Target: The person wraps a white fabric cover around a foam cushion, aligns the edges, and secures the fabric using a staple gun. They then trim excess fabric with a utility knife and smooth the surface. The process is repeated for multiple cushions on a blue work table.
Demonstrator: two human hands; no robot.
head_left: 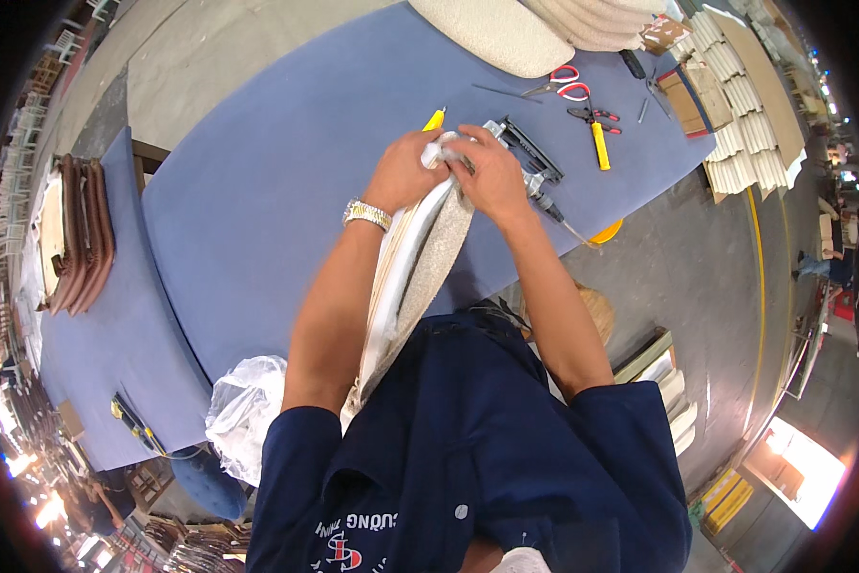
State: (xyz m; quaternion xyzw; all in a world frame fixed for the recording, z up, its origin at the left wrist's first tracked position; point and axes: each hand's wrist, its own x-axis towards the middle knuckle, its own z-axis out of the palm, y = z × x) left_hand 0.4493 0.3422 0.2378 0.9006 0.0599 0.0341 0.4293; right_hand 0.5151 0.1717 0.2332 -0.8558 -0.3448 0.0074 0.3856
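Observation:
An upholstery panel (434,244), with beige nubby fabric on one side and white padding layers along its edge, stands on edge between my forearms. My left hand (405,174) is closed on its far end, a metal-banded watch on the wrist. My right hand (489,170) pinches white material at the same end, fingers bent and slightly blurred. Just beyond the right hand lies a staple gun (532,151), partly covered by it, with an air hose fitting trailing toward me. A yellow-handled tool (435,120) shows past the left hand, its other end hidden.
On the blue-covered table (257,191) lie red-handled scissors (565,81), pliers (596,116) and a yellow cutter (601,148). Beige fabric panels (506,33) are stacked at the far edge. A cardboard box (692,100) sits right, curved brown pieces (85,234) left, a plastic bag (248,411) near left.

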